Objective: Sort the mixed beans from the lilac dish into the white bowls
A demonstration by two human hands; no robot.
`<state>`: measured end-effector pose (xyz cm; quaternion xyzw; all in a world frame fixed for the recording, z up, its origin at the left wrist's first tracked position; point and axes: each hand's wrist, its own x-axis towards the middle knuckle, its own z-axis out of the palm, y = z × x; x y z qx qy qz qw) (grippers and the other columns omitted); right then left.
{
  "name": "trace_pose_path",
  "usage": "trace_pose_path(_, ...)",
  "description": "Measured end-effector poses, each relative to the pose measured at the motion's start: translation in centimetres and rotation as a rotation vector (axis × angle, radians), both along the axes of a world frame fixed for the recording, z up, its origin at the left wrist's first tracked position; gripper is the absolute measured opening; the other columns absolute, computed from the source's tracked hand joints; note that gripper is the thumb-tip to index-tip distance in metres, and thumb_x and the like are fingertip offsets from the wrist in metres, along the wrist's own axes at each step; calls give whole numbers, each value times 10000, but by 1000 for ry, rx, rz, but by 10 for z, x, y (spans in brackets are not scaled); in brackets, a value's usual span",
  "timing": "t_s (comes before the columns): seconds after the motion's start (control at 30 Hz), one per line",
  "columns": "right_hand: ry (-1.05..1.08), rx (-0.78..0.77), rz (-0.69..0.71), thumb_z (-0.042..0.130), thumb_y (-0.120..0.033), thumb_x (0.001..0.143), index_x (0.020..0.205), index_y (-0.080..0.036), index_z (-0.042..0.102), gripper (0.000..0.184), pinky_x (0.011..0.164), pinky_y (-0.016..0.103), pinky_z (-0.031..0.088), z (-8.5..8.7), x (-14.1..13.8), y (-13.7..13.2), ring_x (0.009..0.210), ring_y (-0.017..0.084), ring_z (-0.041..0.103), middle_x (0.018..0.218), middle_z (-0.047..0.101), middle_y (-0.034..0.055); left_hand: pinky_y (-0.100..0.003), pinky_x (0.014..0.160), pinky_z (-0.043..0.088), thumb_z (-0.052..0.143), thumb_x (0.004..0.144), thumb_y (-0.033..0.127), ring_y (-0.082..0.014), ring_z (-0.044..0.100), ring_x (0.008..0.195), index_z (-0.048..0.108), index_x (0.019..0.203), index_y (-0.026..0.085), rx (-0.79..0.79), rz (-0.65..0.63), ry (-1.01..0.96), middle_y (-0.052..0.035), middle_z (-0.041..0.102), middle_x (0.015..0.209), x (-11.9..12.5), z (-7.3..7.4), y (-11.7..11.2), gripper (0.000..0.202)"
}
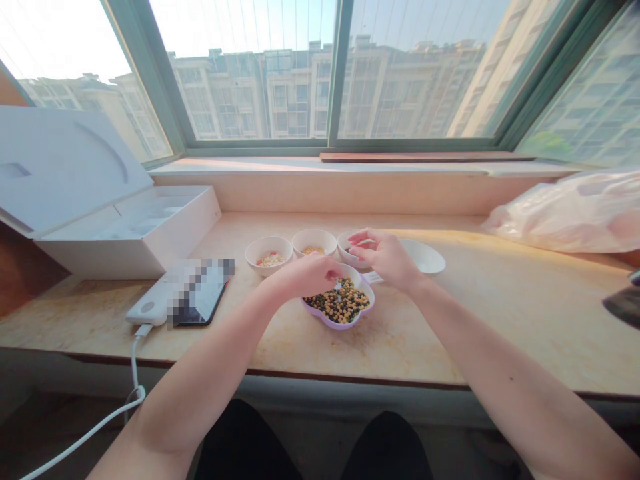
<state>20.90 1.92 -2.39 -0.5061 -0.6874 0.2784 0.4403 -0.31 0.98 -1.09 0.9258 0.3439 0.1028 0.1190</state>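
Observation:
A purple flower-shaped bowl (361,312) of mixed yellow and dark beans sits in front of me on the stone sill. My left hand (309,273) hovers over its left rim, fingers pinched together on something too small to name. My right hand (383,255) is over the bowl's far side, fingers curled in a pinch near a small white bowl (345,243). Two more small white bowls stand behind: one with pale and red beans (269,254), one with yellow beans (314,241). A white dish (426,257) lies to the right.
An open white box (125,227) stands at the left. A power bank and a phone (200,300) lie beside it, with a white cable (131,387) hanging off the edge. A plastic bag (570,210) lies at the right, the window behind.

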Motion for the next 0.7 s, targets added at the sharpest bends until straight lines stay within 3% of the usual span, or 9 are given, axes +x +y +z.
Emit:
trace_pose_path(0.1,-184,190,-180,655,-164,848,957,-178,748,144,852,415,586,-3,6,8,907,242,725,999,782,101,-319,1003,522,630,855,146,-223,702,1091,764,1065,226,-38,-141,18,-52,742,1231,3,-1,-5,262)
trace_pose_path(0.23,-269,256,-219,616,-102,854,958,-177,754,188,881,427,586,-4,12,14,929,252,733,988,786,99,-363,1108,486,684,845,174,-271,650,1232,734,1135,185,-43,-160,-20,-102,658,1408,10,-5,-8,294)
trace_pose_path(0.47,-262,250,-195,589,-75,866,961,-188,762,227,908,423,595,-9,15,19,972,253,742,1031,784,98,-350,983,541,687,838,171,-271,693,1097,737,916,230,-37,-116,8,-54,741,1225,14,-4,-12,110)
trace_pose_path(0.7,-279,261,-191,595,-94,876,974,-189,770,221,902,428,611,-9,17,21,980,257,745,1016,787,96,-331,873,548,680,831,98,-229,716,929,772,946,243,-43,-164,-53,-34,777,969,15,-9,-7,206)
